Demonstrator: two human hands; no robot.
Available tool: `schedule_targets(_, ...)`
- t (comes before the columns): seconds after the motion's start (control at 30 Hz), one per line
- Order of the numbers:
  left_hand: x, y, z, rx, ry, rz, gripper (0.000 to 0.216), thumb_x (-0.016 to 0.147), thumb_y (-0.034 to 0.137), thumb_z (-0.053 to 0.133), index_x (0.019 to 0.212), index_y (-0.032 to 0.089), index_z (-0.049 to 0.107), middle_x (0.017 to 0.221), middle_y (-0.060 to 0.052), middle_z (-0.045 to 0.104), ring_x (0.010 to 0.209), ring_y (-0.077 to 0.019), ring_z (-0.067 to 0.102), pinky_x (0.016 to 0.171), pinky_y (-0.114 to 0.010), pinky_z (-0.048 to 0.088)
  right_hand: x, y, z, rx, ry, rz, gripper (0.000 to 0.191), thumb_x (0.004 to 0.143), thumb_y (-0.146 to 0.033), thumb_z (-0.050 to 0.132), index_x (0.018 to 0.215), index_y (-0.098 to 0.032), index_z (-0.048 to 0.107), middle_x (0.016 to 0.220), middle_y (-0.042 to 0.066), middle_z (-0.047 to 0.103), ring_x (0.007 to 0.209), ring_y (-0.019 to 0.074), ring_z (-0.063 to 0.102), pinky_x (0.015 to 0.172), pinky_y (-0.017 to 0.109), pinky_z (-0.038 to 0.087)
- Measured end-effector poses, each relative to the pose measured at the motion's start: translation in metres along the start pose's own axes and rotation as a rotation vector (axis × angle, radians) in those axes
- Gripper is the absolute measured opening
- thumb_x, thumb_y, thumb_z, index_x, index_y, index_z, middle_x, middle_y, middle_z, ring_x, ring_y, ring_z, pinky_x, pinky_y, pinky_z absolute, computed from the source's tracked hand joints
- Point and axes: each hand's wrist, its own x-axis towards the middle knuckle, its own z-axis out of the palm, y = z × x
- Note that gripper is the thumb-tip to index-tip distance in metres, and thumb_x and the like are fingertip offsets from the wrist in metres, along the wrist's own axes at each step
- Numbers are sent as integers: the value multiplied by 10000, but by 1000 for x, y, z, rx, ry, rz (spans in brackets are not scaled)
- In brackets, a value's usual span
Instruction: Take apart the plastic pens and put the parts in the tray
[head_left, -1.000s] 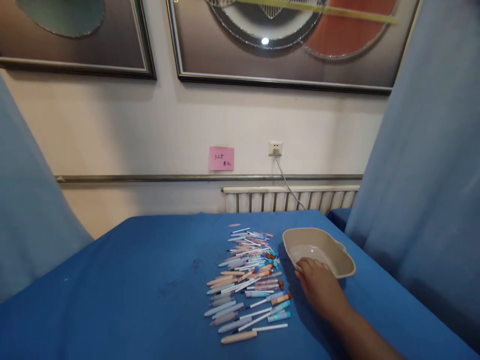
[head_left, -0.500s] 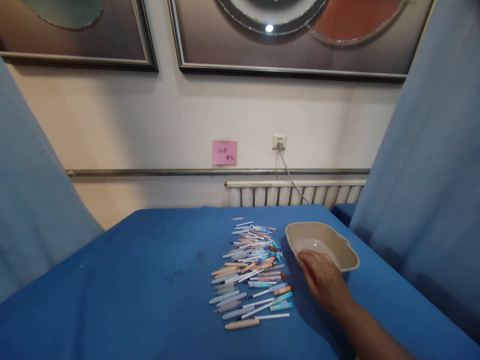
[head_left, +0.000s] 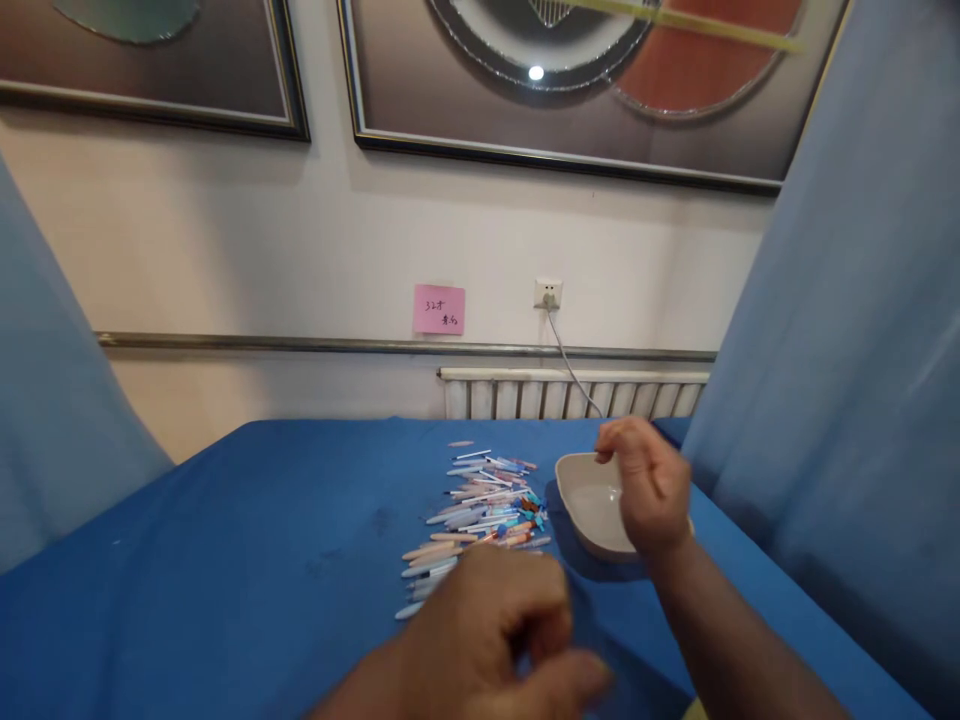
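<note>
Pen parts lie spread in a long heap on the blue cloth: pale barrels [head_left: 454,538], thin white refills [head_left: 487,525], and orange, brown and turquoise pieces [head_left: 534,505]. My left hand [head_left: 487,620] hovers low over the near end of the heap and hides it. Its fingers are bent, with the thumb apart and a gap between, and nothing shows in it. My right hand [head_left: 652,485] is raised in front of a beige plastic basin [head_left: 589,500], covering its right part. Those fingers are curled closed, and what they hold, if anything, is hidden.
Blue cloth [head_left: 247,580] covers the table. Blue curtains hang at the left [head_left: 60,400] and right [head_left: 817,330]. Behind are a radiator [head_left: 510,395], a wall socket with a cable [head_left: 548,293], a pink note [head_left: 439,310] and framed pictures [head_left: 465,120].
My right hand has lifted from the basin's near rim and closed. My left hand has come into view from below, over the near pen parts. The view has shifted slightly.
</note>
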Motion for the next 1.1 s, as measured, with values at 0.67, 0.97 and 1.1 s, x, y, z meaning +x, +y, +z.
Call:
schedule_targets(0.67, 60, -99, -95, -452, 960, -111, 735, 777, 804, 227, 366, 197, 284, 359, 27, 337, 317, -58, 230, 333, -205, 124, 7, 72, 34, 253, 120, 478, 688, 886, -693, 107, 426, -222, 307, 390, -36, 343, 373, 99, 322, 404, 257, 227)
schedule_targets(0.97, 62, -101, -90, -403, 914, -127, 732, 774, 802, 248, 359, 200, 283, 364, 27, 344, 321, -59, 243, 343, -211, 142, 5, 72, 37, 265, 115, 499, 688, 873, -710, 130, 429, -219, 319, 400, -32, 359, 387, 102, 344, 412, 249, 236)
schedule_targets(1.1, 63, -102, -89, -401, 904, -148, 732, 770, 806, 243, 357, 203, 286, 361, 25, 354, 312, -58, 246, 339, -216, 140, 6, 70, 36, 242, 99, 487, 694, 877, -705, 116, 428, -217, 323, 400, -32, 357, 387, 101, 341, 412, 249, 238)
